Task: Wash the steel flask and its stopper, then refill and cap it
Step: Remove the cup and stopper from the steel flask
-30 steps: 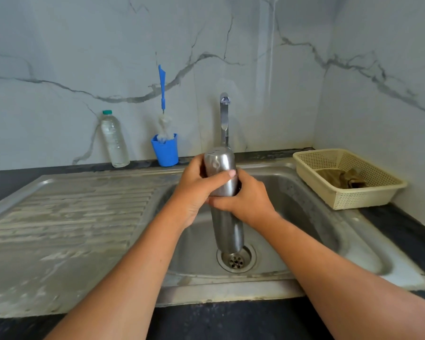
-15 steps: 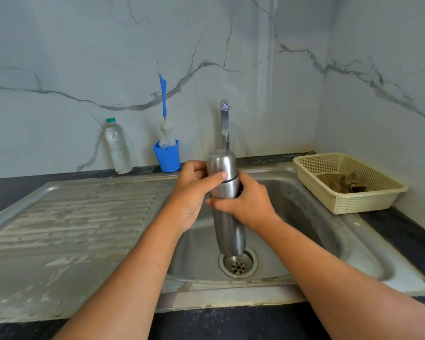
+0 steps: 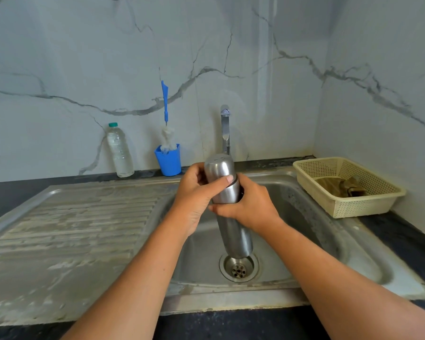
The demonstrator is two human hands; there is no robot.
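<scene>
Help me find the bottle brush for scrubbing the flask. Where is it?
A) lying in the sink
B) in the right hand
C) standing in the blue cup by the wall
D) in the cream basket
C: the brush stands upright in the blue cup, left of the tap.

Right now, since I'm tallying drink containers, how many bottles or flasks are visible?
2: the steel flask held over the sink, and a plastic bottle standing left of the blue cup.
</scene>
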